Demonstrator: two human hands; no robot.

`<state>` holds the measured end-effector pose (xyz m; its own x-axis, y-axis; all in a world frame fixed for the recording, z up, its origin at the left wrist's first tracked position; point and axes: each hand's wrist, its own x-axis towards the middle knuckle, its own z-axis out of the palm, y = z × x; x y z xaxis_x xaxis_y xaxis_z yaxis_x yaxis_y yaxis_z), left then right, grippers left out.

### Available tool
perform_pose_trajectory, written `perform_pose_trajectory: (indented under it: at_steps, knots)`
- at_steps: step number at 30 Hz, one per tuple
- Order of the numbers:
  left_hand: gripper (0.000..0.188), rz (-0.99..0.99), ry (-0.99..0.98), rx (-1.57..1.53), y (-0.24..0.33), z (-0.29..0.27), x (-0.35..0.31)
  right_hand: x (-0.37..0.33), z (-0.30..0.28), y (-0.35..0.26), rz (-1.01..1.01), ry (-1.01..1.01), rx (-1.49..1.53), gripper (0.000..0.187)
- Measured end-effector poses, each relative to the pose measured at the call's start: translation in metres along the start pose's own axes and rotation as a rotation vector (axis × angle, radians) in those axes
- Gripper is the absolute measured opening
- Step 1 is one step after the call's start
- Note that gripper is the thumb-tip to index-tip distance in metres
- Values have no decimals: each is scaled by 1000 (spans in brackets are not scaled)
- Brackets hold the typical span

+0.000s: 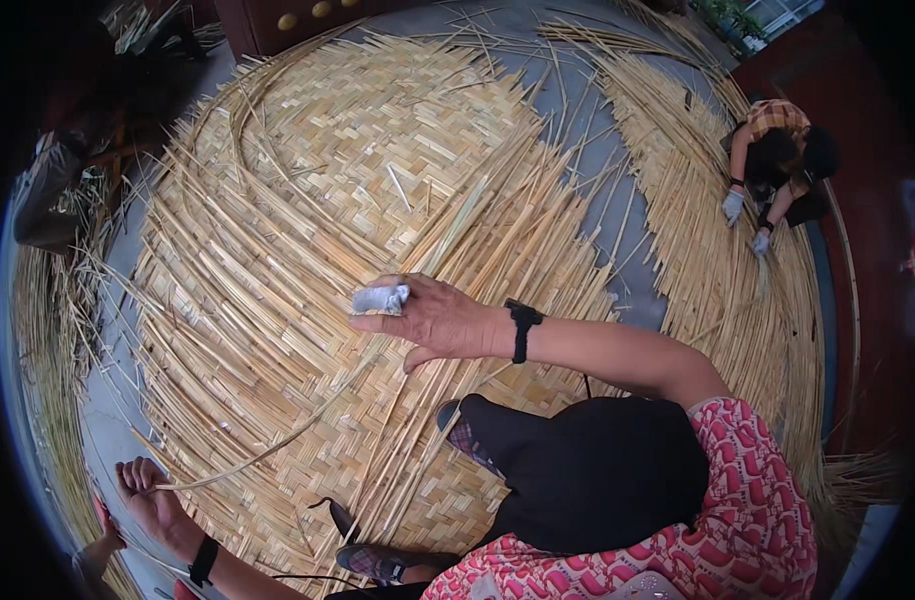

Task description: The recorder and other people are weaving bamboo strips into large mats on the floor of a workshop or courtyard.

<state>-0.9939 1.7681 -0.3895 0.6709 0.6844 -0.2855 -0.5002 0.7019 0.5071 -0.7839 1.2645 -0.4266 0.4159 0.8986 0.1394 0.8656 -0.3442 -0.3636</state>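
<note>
Spreading across the grey floor [617, 200], the big round woven bamboo mat [357, 190] bears loose strips, a person in plaid [777, 150] crouches over another mat's far edge, the right hand [432, 318] hovers half-open with a bandaged fingertip, and the left hand [147, 495] pinches one long bamboo strip [267, 452] at the mat's near edge.

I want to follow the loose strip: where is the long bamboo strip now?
In the head view, lower left: the long bamboo strip runs from the left hand across the woven mat.
</note>
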Motion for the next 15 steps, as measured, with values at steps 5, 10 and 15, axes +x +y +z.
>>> perform_pose_trajectory:
  at_steps: [5, 10, 15]
  knots:
    - [15, 136, -398, -169, 84, -24, -7, -2, 4, 88, 84, -178, -164, 29]
    - [103, 378, -360, -116, 27, -15, -21, 23, -35, 81, -100, 168, -250, 36]
    - [64, -415, -63, 657, -171, -8, -19, 68, -60, 46, -204, 172, -230, 31]
